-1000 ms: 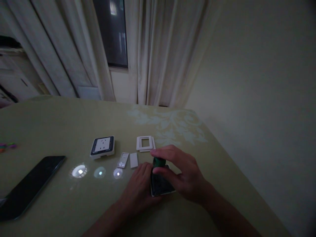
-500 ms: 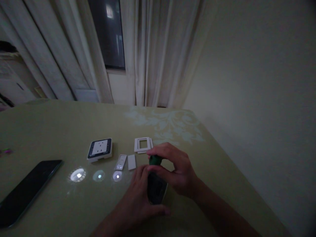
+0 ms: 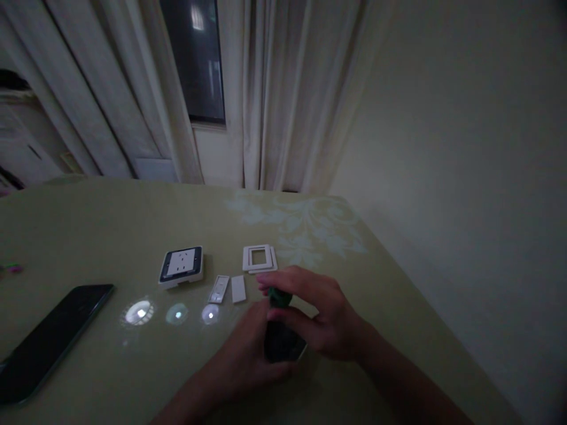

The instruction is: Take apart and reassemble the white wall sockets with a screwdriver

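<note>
Inside the right edge of the tabletop [image 3: 390, 295], the left hand [image 3: 248, 345] grips a dark-faced box [image 3: 284, 343], thumb newly stretched along its near side, apparently steadying it; the right hand [image 3: 325, 313] pinches a green handle [image 3: 280, 299] (tip hidden).

green handle [image 3: 280, 298]: lower end hidden | dark piece [image 3: 282, 344]: partly covered | black slab [image 3: 55, 342]: cut by left edge

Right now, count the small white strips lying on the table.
2: one strip nearer the socket, the other strip beside it, closer to the left hand. That hand or the right hand could hide more.
</note>
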The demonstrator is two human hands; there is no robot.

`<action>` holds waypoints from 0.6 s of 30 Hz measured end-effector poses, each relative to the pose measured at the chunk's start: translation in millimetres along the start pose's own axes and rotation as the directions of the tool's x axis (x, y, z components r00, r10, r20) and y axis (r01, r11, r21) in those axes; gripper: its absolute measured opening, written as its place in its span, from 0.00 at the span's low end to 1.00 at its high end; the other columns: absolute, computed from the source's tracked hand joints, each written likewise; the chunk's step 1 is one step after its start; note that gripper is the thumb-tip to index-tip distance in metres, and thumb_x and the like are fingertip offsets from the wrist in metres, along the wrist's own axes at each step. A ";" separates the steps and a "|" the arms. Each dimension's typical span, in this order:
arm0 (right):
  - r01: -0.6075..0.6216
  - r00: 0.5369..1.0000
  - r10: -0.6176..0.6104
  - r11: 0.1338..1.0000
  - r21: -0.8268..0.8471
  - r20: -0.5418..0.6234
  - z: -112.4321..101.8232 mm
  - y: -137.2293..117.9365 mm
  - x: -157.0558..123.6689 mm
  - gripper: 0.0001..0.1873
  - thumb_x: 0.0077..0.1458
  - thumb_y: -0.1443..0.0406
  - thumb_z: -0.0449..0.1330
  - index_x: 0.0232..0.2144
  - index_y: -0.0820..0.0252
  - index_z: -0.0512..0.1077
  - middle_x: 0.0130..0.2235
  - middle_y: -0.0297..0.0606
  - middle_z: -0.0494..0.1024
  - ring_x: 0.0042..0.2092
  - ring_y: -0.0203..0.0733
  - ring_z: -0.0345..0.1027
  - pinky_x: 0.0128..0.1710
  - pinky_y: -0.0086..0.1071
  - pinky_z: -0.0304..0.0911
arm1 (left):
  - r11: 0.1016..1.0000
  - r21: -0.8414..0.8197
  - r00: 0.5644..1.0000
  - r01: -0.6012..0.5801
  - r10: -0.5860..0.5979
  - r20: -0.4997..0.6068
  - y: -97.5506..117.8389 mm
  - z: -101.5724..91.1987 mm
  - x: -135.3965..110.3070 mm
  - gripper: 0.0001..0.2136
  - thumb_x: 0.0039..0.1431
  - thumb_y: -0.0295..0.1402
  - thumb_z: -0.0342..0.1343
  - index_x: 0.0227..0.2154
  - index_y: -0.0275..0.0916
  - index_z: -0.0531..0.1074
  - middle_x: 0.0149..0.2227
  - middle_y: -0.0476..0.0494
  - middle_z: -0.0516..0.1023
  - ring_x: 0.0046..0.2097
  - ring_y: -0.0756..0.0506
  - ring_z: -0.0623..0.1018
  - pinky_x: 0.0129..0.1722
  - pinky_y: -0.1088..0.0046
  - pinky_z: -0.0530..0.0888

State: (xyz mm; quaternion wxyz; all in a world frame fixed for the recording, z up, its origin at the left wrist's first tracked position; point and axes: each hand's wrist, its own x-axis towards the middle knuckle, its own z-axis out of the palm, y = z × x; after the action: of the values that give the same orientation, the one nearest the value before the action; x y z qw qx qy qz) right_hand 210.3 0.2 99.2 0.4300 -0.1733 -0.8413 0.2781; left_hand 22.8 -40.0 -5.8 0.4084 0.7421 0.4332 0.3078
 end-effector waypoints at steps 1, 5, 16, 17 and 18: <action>-0.031 0.999 0.031 0.999 0.013 0.015 -2.2 0.2 -0.7 0.27 0.69 0.68 0.66 0.67 0.53 0.71 0.57 0.41 0.84 0.55 0.41 0.79 0.57 0.34 0.74 | 1.000 -0.001 0.999 0.016 -0.016 0.037 -0.9 -0.1 -0.9 0.32 0.49 0.35 0.74 0.58 0.46 0.71 0.58 0.40 0.78 0.57 0.31 0.77 0.58 0.49 0.78; -0.091 0.993 0.085 0.993 0.070 0.085 -11.2 2.2 -2.2 0.30 0.70 0.69 0.60 0.71 0.51 0.66 0.64 0.42 0.79 0.61 0.45 0.76 0.62 0.43 0.71 | 0.997 -0.036 0.983 0.072 -0.065 0.173 -9.3 -7.1 -2.0 0.41 0.45 0.37 0.78 0.63 0.46 0.68 0.62 0.38 0.74 0.62 0.28 0.73 0.63 0.44 0.74; -0.043 0.995 0.025 0.983 0.179 0.101 -11.6 11.3 -1.1 0.29 0.69 0.69 0.66 0.68 0.44 0.70 0.55 0.38 0.83 0.56 0.43 0.78 0.60 0.42 0.73 | 0.995 -0.021 0.960 -0.095 0.098 0.261 -11.5 -24.4 7.0 0.32 0.54 0.36 0.72 0.62 0.52 0.72 0.63 0.42 0.76 0.63 0.31 0.74 0.64 0.46 0.73; -0.044 0.994 0.026 0.983 0.176 0.105 -11.7 11.3 -1.4 0.29 0.69 0.69 0.66 0.68 0.45 0.71 0.55 0.38 0.84 0.56 0.43 0.78 0.59 0.42 0.73 | 0.992 0.028 0.960 -0.126 0.115 0.256 -9.4 -20.2 7.1 0.30 0.55 0.35 0.72 0.61 0.52 0.73 0.63 0.42 0.76 0.63 0.31 0.74 0.64 0.45 0.72; -0.044 0.994 0.026 0.984 0.170 0.108 -11.9 11.0 -1.6 0.28 0.70 0.69 0.65 0.68 0.45 0.71 0.54 0.38 0.84 0.55 0.43 0.78 0.59 0.42 0.73 | 0.986 0.065 0.958 -0.156 0.135 0.254 -7.5 -16.0 7.4 0.28 0.56 0.34 0.71 0.60 0.52 0.74 0.63 0.42 0.76 0.63 0.31 0.74 0.65 0.45 0.71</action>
State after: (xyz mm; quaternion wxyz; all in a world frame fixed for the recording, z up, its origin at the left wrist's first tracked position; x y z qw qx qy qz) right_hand 221.5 11.8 97.1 0.3933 -0.1354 -0.8324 0.3662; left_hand 10.1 -25.8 -3.9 0.4040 0.8213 0.3355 0.2229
